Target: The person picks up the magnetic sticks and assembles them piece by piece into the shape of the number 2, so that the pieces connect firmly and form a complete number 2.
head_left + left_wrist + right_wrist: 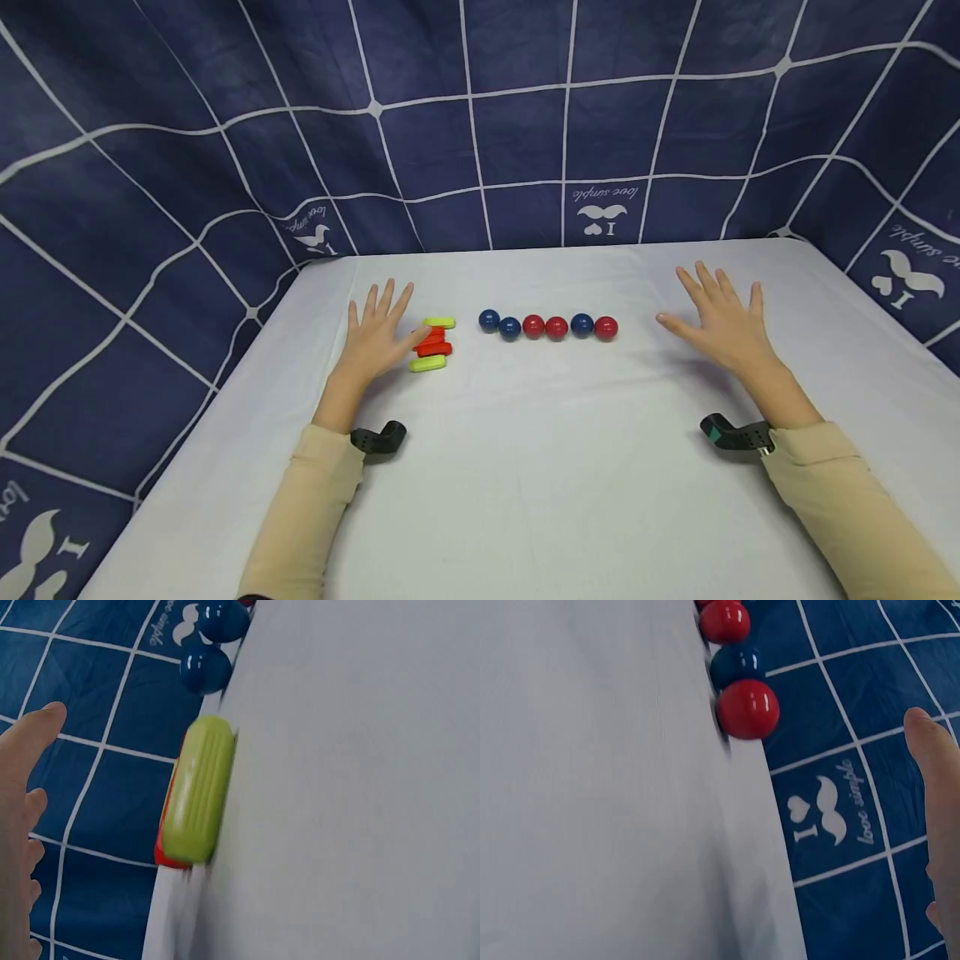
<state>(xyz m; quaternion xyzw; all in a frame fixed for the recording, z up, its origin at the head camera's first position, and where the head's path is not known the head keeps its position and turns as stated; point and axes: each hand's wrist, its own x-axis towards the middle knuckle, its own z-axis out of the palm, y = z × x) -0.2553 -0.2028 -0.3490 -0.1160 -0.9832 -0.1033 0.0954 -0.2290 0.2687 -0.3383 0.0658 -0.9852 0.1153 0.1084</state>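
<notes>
The white table (540,467) has checked cloth (517,137) at twelve o'clock. Shiny round balls (557,328) have the left hand (371,340) at nine, right hand (726,325) at three, fingers spread.

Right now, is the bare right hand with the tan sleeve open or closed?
Open. The bare right hand has straight, spread fingers, and the nearest round, shiny red ball lies apart from it.
</notes>
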